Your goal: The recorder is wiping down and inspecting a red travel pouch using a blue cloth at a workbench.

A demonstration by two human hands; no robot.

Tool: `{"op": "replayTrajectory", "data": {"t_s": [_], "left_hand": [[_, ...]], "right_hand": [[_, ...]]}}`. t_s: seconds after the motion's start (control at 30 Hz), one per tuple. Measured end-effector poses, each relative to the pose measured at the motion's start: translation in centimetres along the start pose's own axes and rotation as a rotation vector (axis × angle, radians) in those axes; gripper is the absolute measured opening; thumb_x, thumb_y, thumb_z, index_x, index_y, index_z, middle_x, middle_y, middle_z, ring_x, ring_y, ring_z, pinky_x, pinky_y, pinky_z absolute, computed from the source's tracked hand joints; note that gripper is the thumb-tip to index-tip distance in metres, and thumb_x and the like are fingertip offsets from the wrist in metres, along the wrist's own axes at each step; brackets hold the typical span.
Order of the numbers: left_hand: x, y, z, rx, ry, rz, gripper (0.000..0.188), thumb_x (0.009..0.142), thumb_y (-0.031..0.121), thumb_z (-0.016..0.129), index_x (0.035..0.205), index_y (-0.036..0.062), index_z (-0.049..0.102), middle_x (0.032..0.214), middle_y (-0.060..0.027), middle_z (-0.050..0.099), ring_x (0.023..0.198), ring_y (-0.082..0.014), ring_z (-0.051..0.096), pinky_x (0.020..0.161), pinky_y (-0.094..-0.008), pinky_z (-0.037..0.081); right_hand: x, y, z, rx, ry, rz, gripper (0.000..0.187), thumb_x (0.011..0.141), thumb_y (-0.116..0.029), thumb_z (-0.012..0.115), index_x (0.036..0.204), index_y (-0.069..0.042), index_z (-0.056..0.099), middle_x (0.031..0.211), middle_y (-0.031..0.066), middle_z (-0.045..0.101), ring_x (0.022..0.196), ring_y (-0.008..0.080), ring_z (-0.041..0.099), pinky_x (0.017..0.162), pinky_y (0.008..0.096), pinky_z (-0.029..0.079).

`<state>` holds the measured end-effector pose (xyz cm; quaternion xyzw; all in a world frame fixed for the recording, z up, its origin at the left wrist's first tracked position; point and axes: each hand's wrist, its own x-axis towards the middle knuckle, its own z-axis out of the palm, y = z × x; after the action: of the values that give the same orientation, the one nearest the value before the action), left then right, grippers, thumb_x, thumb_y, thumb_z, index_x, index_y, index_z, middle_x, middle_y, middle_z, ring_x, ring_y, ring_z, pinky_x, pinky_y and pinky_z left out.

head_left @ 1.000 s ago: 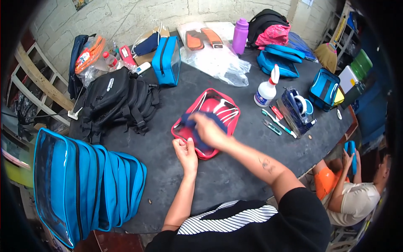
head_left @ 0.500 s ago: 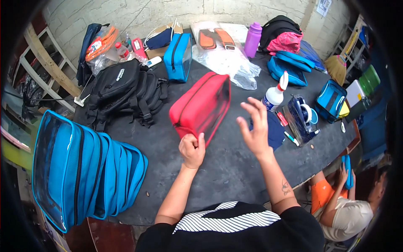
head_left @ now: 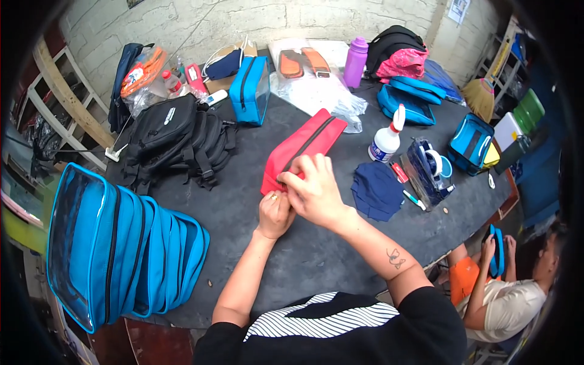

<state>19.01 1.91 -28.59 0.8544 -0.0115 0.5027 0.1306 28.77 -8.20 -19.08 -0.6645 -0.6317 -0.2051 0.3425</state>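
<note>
A red pouch (head_left: 301,143) with a dark zipper along its top is held over the black table in front of me. My left hand (head_left: 276,214) is closed on its near end, knuckles up, with a ring on one finger. Over that same end my right hand (head_left: 313,190) pinches at the near end of the zipper. The zipper pull itself is hidden by my fingers. The pouch's upper face with the zipper is turned toward me, and its far end points away to the right.
Nested blue clear-sided bags (head_left: 121,249) stand at the left, with a black backpack (head_left: 173,134) behind them. A blue pouch (head_left: 249,91), purple bottle (head_left: 354,62), spray bottle (head_left: 386,139), navy cloth (head_left: 380,190) and clear case (head_left: 427,173) surround the work area. A person (head_left: 511,292) sits at right.
My right hand has come in from the right and closed at the pouch's zipper end. The pouch has tipped, so its zippered top faces me more and its side shows less.
</note>
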Motion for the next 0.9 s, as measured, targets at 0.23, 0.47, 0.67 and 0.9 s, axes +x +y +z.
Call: {"op": "replayTrajectory", "data": {"t_s": [0.23, 0.47, 0.67, 0.9], "left_hand": [[-1.7, 0.3, 0.9, -0.046, -0.005, -0.018, 0.019, 0.073, 0.008, 0.073, 0.079, 0.0018, 0.056, 0.07, -0.0121, 0.059, 0.064, -0.0306, 0.061, 0.06, -0.039, 0.049], [-2.3, -0.4, 1.3, -0.025, 0.061, -0.253, 0.021, 0.071, 0.003, 0.071, 0.078, 0.0031, 0.051, 0.061, -0.0126, 0.056, 0.057, -0.0317, 0.059, 0.054, -0.0416, 0.046], [-2.2, 0.5, 0.7, -0.055, 0.022, -0.549, 0.022, 0.081, 0.008, 0.069, 0.08, 0.0033, 0.048, 0.056, -0.012, 0.053, 0.051, -0.0321, 0.059, 0.049, -0.0411, 0.045], [-0.5, -0.7, -1.9, 0.272, 0.159, -0.504, 0.041, 0.076, 0.018, 0.078, 0.107, 0.0053, 0.054, 0.095, -0.0133, 0.054, 0.09, -0.0276, 0.056, 0.078, -0.0388, 0.044]], "right_hand": [[1.0, 1.0, 1.2, -0.118, -0.295, -0.306, 0.017, 0.07, -0.021, 0.063, 0.086, -0.015, 0.064, 0.094, 0.0073, 0.051, 0.085, 0.0236, 0.051, 0.074, 0.0374, 0.04], [0.4, 0.3, 2.5, -0.292, -0.285, -0.408, 0.019, 0.067, -0.017, 0.063, 0.081, -0.005, 0.064, 0.082, 0.0067, 0.058, 0.081, 0.0239, 0.057, 0.071, 0.035, 0.044], [4.1, 3.8, 0.7, 0.122, -0.095, 0.093, 0.013, 0.065, 0.001, 0.056, 0.074, -0.002, 0.065, 0.075, 0.0163, 0.06, 0.078, 0.0351, 0.06, 0.072, 0.0464, 0.047], [1.2, 21.9, -0.9, 0.74, 0.112, 1.103, 0.015, 0.073, 0.001, 0.057, 0.085, 0.0, 0.066, 0.068, 0.0074, 0.064, 0.062, 0.0158, 0.061, 0.058, 0.0303, 0.05]]}}
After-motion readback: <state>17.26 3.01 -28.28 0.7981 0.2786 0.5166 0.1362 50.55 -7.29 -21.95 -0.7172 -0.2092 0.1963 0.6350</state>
